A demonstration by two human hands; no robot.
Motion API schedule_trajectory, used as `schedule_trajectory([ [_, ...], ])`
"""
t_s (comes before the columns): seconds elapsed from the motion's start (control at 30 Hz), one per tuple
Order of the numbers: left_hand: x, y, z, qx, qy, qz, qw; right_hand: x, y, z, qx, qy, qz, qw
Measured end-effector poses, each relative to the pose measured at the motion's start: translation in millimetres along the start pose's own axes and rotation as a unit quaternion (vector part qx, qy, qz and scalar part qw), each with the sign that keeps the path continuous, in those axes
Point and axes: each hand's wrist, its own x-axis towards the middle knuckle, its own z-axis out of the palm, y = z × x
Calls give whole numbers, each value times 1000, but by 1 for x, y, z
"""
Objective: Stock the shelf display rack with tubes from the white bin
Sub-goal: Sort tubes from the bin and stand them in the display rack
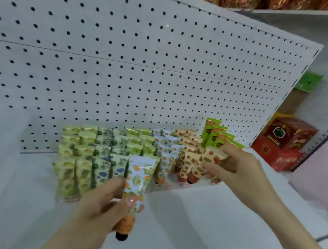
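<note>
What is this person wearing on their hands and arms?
Nothing that shows. The left hand and the right hand are bare, with no gloves, rings, watch or bracelet. No sleeve comes into view on either arm, up to the picture's edge.

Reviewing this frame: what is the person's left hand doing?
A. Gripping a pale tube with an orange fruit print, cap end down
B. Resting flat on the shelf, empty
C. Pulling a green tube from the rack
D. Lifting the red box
A: the left hand grips the pale orange-print tube, its orange cap pointing down, while the right hand holds a cream tube.
</note>
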Motion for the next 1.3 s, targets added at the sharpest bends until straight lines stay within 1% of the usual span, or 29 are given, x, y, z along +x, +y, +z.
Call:
schedule_trajectory([
  [0.07, 5, -15, 22, -22, 12, -25, 999, 6, 27, -7, -123, 27, -6, 992],
  [0.1, 8, -15, 36, -49, 28, -28, 998, 8, 39, -7, -146, 37, -7, 989],
  [0.13, 11, -17, 50, -60, 46, -24, 997, 11, 49, -5, -142, 45, -8, 989],
  [0.2, 18, -25, 67, -90, 78, -14, 993, 17, 65, 1, -97, 65, -7, 993],
  [0.3, 25, -37, 76, -85, 88, -10, 992, 26, 79, 11, -36, 104, -6, 994],
  [0.37, 26, -45, 77, -97, 98, -15, 990, 32, 84, 17, -21, 109, -4, 994],
  [0.47, 23, -49, 78, -116, 96, -10, 989, 39, 92, 24, -26, 86, -6, 996],
  [0.63, 22, -54, 76, -78, 99, -14, 992, 47, 103, 28, -31, 47, 5, 998],
  [0.73, 21, -56, 75, -54, 87, -10, 995, 50, 107, 31, -22, 35, 13, 999],
  [0.93, 22, -56, 76, -36, 98, -23, 994, 52, 104, 34, -17, 38, 16, 999],
  [1.07, 22, -56, 76, -34, 95, -26, 995, 52, 105, 34, -27, 24, 25, 999],
  [1.3, 21, -54, 76, -30, 84, -23, 996, 49, 104, 33, 4, 20, 37, 999],
])
